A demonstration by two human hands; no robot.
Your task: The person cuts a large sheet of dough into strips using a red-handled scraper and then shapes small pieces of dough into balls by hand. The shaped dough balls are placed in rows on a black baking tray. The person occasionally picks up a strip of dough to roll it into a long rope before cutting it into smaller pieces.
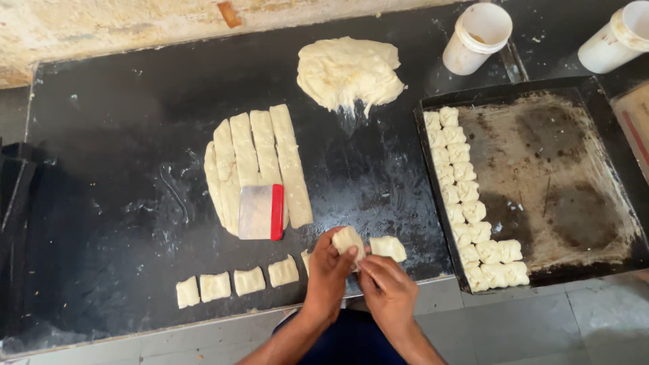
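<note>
Both hands meet at the near edge of the black worktop (101, 169). Left hand (329, 270) pinches a small dough piece (348, 239) with fingers curled around its underside; right hand (389, 287) has fingertips pressed together against the same piece from the other side — looks like folding or shaping it. A second cut piece (388, 248) lies just beside, touching the top. A row of cut squares (233, 282) lies to the left along the edge. Beyond them the dough strips (260, 159) lie side by side, the metal scraper with red handle (261, 212) resting on them. A loose dough mass (348, 71) sits further back. The dark baking tray (554, 169) to the right holds shaped pieces (466, 209) in tight columns along its left wall and near corner.

To do it well, judging from here — keep the pinch light so layers don't smear, fold evenly, match the size of the trayed ones.
</note>
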